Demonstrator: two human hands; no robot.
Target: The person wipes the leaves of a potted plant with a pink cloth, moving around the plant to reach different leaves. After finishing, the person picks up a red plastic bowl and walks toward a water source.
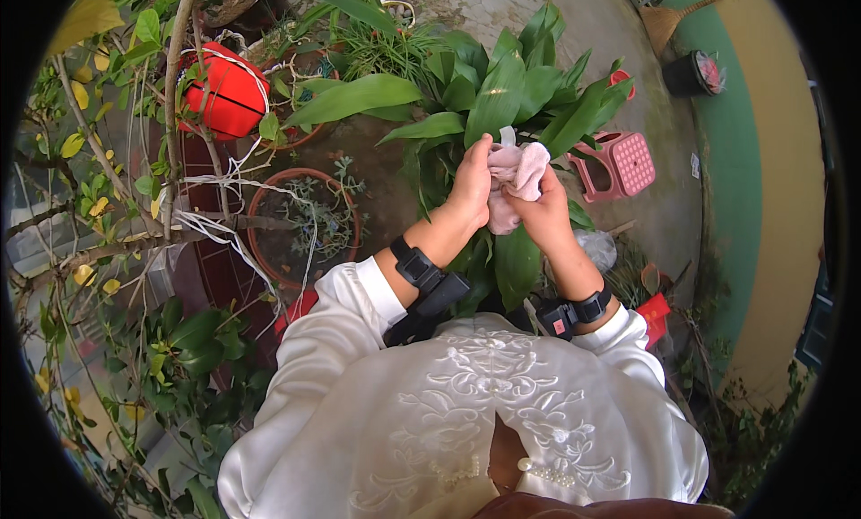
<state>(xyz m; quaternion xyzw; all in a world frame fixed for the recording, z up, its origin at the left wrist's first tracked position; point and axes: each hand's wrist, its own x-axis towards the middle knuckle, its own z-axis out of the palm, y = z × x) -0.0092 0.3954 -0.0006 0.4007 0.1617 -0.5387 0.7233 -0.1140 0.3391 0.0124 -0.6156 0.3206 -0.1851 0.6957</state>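
A crumpled pale pink cloth (523, 168) is bunched between my two hands, with a small white tag (507, 136) sticking up at its far end. My left hand (472, 181) presses on the cloth from the left; its thumb side faces up and most fingers are hidden behind the bundle. From the right, my right hand (546, 213) grips it, thumb laid over the folds. Just beyond and below the cloth spread the broad green leaves (501, 99) of a potted plant, whose pot is hidden.
To the right stand a pink plastic stool (635, 164), a black bucket (683, 75) and a straw broom (662, 25) by the green-and-cream wall (736, 149). Leftward are a terracotta pot (253, 240), a red lantern-like object (225, 92), branches (176, 82) and white cords (222, 181).
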